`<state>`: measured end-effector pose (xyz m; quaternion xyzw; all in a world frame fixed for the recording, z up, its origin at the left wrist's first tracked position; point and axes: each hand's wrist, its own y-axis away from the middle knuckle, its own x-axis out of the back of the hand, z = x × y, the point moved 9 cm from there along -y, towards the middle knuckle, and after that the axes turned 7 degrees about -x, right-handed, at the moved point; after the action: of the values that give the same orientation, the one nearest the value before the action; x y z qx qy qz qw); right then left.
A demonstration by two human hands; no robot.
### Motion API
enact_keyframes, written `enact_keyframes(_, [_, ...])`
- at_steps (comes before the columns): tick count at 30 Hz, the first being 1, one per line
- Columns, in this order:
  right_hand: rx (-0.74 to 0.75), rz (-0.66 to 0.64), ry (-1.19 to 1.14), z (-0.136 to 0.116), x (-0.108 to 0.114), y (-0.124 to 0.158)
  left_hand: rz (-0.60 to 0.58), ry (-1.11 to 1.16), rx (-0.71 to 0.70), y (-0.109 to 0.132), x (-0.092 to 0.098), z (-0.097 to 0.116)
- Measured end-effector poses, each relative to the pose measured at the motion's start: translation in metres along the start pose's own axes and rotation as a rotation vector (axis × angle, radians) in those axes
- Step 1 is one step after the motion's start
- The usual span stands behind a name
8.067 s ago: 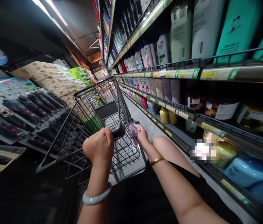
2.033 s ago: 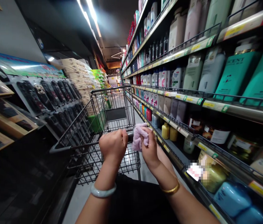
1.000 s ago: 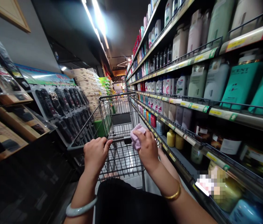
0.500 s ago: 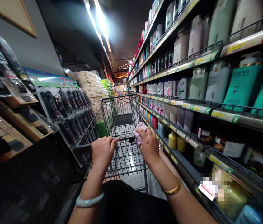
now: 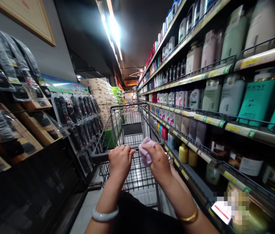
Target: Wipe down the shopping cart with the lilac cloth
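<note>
My left hand (image 5: 120,164) is closed around the handlebar of a black wire shopping cart (image 5: 131,130), with the thumb lying along the bar. A crumpled pale purple cloth (image 5: 147,152) is pinched in my right hand (image 5: 160,164), above the right part of the handlebar. The cloth hides the bar behind it, so I cannot tell whether the right hand touches it. Wire mesh and floor tiles show through the cart's basket.
Shelves of shampoo and lotion bottles (image 5: 210,94) run along the right, close to the cart. Packaged belts (image 5: 78,109) hang on the left beside boxed goods (image 5: 27,139). Farther ahead stand stacked cartons (image 5: 99,94). A tiled aisle (image 5: 129,118) stretches forward.
The view has swung slightly left, so shelves and cart appear farther right and a little lower. My left hand keeps its hold on the handlebar; my right still pinches the cloth.
</note>
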<state>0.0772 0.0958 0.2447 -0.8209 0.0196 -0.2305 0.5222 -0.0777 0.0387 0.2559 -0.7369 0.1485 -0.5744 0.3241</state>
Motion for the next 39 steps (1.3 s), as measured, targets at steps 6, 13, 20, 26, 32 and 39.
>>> enact_keyframes(6, [-0.128,0.124,0.069,0.028,0.012,0.004,0.041,0.051,0.019,0.004,0.003,0.004])
enact_keyframes(13, [0.049,0.081,-0.068,0.018,0.000,0.023,0.068,0.052,0.006,0.008,0.004,0.005])
enact_keyframes(20, [-0.162,0.225,-0.080,0.049,0.026,0.016,0.094,0.046,0.024,0.012,0.005,0.010])
enact_keyframes(26, [0.033,0.113,-0.077,0.024,0.006,0.033,0.088,0.043,0.015,0.012,0.005,0.011])
enact_keyframes(32, [-0.129,0.182,-0.153,0.058,0.026,0.024,0.086,0.044,0.021,0.012,0.006,0.012])
enact_keyframes(39, [-0.005,0.104,-0.091,0.030,0.004,0.041,0.076,0.055,0.026,0.012,0.005,0.010])
